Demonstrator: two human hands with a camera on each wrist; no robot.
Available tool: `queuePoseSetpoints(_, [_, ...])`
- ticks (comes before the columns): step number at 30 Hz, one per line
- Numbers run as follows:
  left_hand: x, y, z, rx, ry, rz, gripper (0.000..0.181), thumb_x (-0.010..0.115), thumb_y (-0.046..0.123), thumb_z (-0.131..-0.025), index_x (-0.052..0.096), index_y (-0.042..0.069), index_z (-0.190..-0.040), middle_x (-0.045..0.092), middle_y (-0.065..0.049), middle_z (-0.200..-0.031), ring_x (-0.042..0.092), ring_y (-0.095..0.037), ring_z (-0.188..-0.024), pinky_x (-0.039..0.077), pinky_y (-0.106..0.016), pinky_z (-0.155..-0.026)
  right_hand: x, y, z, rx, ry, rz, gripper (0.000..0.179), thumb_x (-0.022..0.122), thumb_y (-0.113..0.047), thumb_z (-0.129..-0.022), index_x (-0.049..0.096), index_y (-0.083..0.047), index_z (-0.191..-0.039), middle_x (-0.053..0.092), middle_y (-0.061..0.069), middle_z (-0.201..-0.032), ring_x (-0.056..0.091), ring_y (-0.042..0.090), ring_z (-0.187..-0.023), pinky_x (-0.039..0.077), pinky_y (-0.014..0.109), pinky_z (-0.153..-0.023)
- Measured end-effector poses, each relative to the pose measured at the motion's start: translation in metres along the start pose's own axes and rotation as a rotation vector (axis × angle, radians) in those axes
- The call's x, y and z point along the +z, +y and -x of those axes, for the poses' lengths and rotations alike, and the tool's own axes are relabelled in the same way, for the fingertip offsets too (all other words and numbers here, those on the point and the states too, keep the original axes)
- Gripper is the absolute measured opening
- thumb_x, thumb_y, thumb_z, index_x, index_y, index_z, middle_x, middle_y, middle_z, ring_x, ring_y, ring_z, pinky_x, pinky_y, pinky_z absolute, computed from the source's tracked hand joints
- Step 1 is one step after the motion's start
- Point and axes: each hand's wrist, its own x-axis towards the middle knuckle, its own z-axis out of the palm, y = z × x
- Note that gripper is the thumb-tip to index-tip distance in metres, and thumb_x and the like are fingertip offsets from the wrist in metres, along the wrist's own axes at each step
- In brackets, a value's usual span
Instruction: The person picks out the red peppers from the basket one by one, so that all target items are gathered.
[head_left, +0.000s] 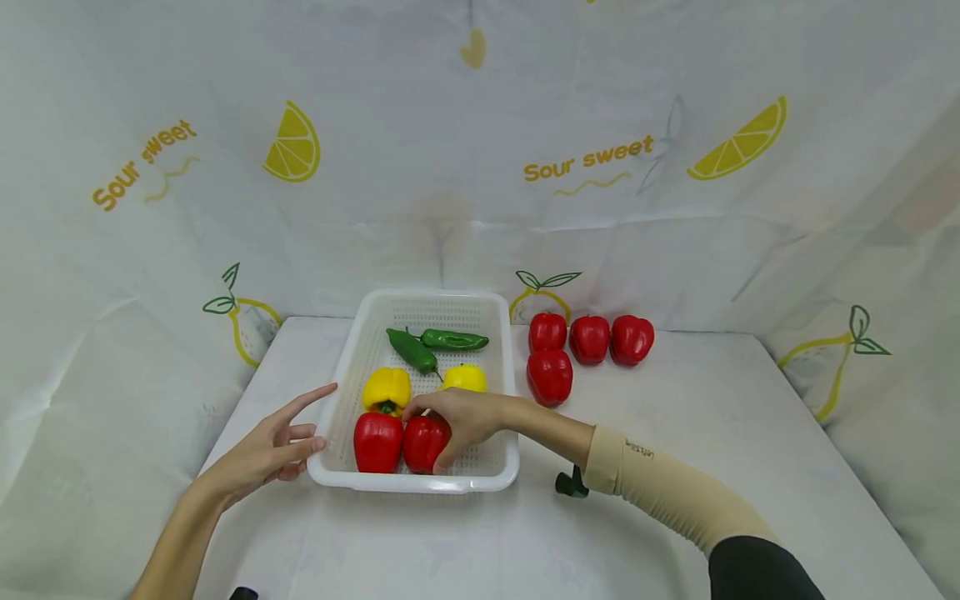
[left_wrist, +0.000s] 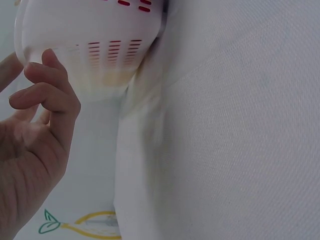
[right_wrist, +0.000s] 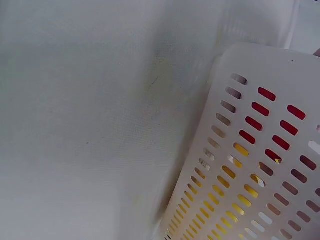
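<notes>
My right hand (head_left: 471, 414) reaches into a white plastic basket (head_left: 412, 482) and grips a red bell pepper (head_left: 425, 445), thumb on its near side and fingers on its far side. Left of it lies another red bell pepper (head_left: 377, 443). Behind these are a yellow bell pepper (head_left: 386, 387) and a second yellow one (head_left: 465, 377), partly covered by the hand. Two green chili peppers (head_left: 454, 340) lie toward the back. At the basket's left rim, my left hand (head_left: 262, 454) touches with forefinger and thumb extended, other fingers loosely bent. The right wrist view shows the slotted basket wall (right_wrist: 240, 61), not the hand's grip.
Several red bell peppers (head_left: 550, 377) stand on the white table (head_left: 675, 433) to the right of the basket, toward the back. A printed white cloth (head_left: 420, 167) hangs behind the table. Below the right forearm shows a small dark object (head_left: 572, 484).
</notes>
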Motion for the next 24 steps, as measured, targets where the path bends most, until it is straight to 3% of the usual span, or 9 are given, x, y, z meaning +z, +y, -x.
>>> queuePoseSetpoints(11, [0.001,0.001,-0.001,-0.016,0.008,-0.001,0.077,0.063,0.018,-0.108,0.021,0.028,-0.173,0.063,0.0,-0.085,0.043,-0.013,-0.059,0.029,-0.036,-0.052,-0.002,-0.002,0.004,-0.021,0.011,0.015,0.077,0.095,-0.023,-0.083,0.055,-0.015,-0.149,0.065,0.002,-0.147,0.061,0.011,-0.131,0.053,0.016,-0.104])
queuePoseSetpoints(19, [0.002,0.002,-0.002,0.003,-0.006,0.005,0.077,0.062,0.017,-0.109,0.021,0.026,-0.173,0.062,-0.001,-0.084,0.04,-0.019,-0.058,0.031,-0.031,-0.05,-0.002,-0.001,0.006,-0.027,0.046,0.004,0.076,0.096,-0.024,-0.083,0.057,-0.015,-0.148,0.067,0.001,-0.147,0.062,0.01,-0.13,0.055,0.016,-0.101])
queuePoseSetpoints(24, [0.001,0.002,0.001,-0.004,-0.002,-0.005,0.077,0.062,0.016,-0.109,0.02,0.026,-0.173,0.06,0.001,-0.084,0.042,-0.014,-0.059,0.036,-0.026,-0.051,-0.009,-0.004,0.01,-0.016,0.077,-0.02,0.075,0.094,-0.024,-0.083,0.057,-0.018,-0.148,0.067,0.0,-0.144,0.062,0.011,-0.128,0.057,0.017,-0.098])
